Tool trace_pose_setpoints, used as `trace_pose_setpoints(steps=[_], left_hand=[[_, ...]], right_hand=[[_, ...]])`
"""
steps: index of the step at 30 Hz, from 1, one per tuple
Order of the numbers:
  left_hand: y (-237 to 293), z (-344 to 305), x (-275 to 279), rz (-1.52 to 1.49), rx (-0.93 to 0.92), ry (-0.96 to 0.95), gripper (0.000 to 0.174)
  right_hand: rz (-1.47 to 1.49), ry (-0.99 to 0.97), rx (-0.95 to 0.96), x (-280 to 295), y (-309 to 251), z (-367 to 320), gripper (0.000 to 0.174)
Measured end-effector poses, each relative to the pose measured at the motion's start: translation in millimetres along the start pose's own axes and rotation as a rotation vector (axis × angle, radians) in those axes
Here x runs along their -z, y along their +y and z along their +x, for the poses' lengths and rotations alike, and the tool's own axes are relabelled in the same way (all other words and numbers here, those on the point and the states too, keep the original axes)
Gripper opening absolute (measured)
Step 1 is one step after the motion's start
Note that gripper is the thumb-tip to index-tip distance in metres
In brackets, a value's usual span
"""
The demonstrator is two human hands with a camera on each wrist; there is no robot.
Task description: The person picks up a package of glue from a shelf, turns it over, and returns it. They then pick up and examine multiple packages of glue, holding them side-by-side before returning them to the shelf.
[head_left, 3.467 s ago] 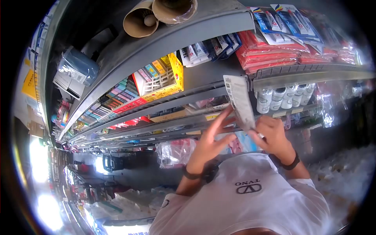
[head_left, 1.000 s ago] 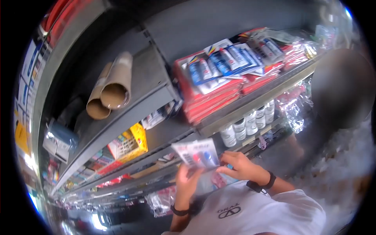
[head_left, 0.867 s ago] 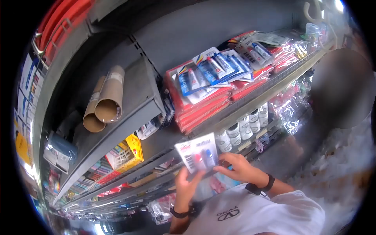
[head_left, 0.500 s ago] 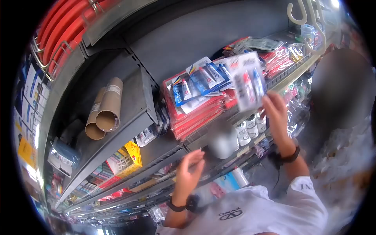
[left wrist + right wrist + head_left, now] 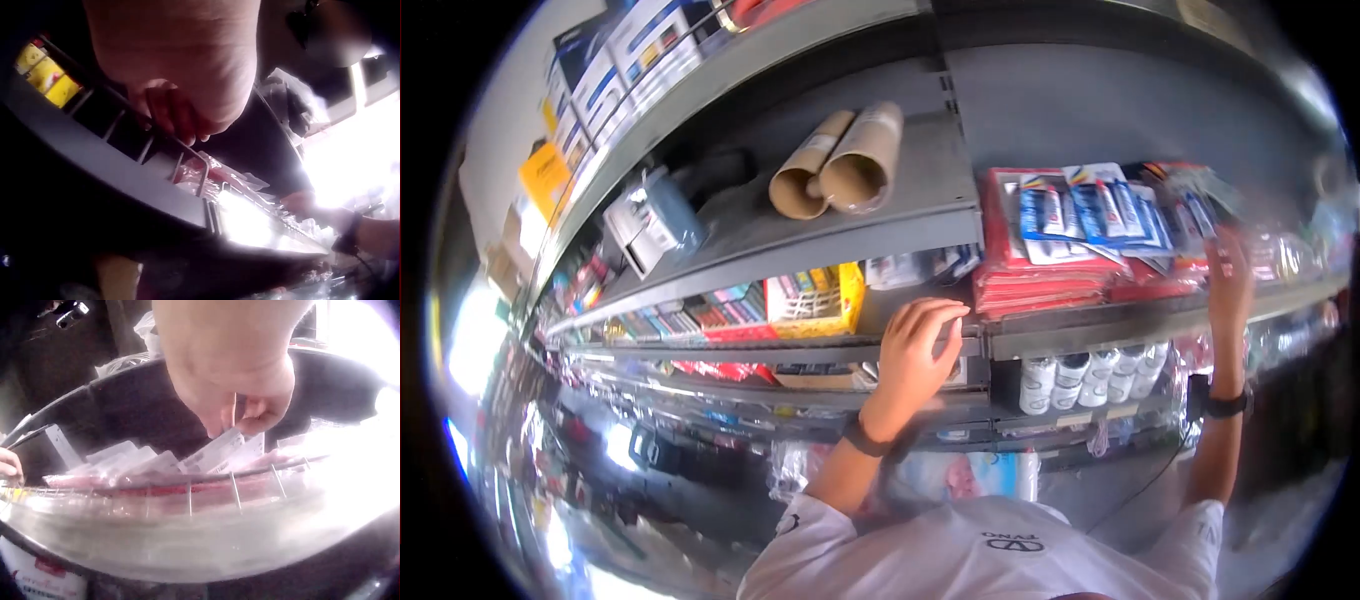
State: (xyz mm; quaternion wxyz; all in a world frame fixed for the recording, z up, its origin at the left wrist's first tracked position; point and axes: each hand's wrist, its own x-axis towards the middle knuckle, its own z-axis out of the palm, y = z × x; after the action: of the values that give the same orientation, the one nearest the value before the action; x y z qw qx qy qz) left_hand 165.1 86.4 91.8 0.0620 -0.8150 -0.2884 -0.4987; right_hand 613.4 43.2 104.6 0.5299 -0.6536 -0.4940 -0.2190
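Note:
My left hand (image 5: 915,350) hovers in front of the middle shelf edge with loosely bent fingers, holding nothing. In the left wrist view its fingers (image 5: 178,119) hang beside the wire shelf guard. My right hand (image 5: 1230,280) reaches to the right part of the shelf, blurred. There its fingertips pinch the upper corner of a carded pack of glue tubes (image 5: 219,450), which leans among other cards close behind the wire guard. Blue and white carded tube packs (image 5: 1105,210) lie on a stack of red plastic-wrapped packs (image 5: 1040,285) to the left of that hand.
Two cardboard tubes (image 5: 860,160) lie on the upper shelf at left. Below them stands a yellow box (image 5: 840,300) of small packets. White cans (image 5: 1090,380) line the shelf under the red packs. A raised metal edge (image 5: 1160,315) runs along the shelf front.
My right hand has carried the carded pack from between both hands up and right onto the shelf. My left hand has let go of it. The head view has turned.

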Motion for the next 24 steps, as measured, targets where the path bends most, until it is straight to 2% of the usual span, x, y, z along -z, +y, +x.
trace_pose_setpoints(steps=[3,6,7,10,12,14,16,19,22,23,24], left_hand=[[-13,-15,19,0.049,0.069,0.003,0.019],[-23,-31,39,0.073,0.145,0.036,0.019],[-24,-36,46,0.072,0.159,0.048,0.018],[-33,-51,60,0.061,0.135,0.089,0.022],[-36,-55,66,0.067,0.131,0.09,0.023],[-41,-58,71,0.024,0.135,0.105,0.024],[-41,-60,76,0.005,0.135,0.11,0.024],[-48,-71,82,-0.026,0.152,0.147,0.024],[-54,-82,88,-0.066,0.187,0.176,0.023],[-54,-86,89,-0.082,0.202,0.182,0.023],[-53,-89,91,-0.113,0.216,0.181,0.022]], right_hand=[[-0.194,0.075,0.158,-1,-5,-1,0.033],[-0.462,0.249,0.3,-1,-23,-5,0.032],[-0.482,0.326,0.394,6,-51,-6,0.029],[0.012,0.165,0.243,-5,-96,-29,0.023],[0.248,-0.107,0.278,-16,-155,-48,0.018],[0.174,-0.375,0.696,-37,-228,-54,0.021],[0.228,-0.464,0.819,-60,-259,-55,0.022],[0.187,-0.682,0.818,-90,-292,-51,0.03],[-0.076,-0.639,0.97,-117,-304,-45,0.043],[-0.114,-0.58,1.033,-125,-310,-44,0.06],[-0.105,-0.601,1.04,-135,-309,-43,0.063]])
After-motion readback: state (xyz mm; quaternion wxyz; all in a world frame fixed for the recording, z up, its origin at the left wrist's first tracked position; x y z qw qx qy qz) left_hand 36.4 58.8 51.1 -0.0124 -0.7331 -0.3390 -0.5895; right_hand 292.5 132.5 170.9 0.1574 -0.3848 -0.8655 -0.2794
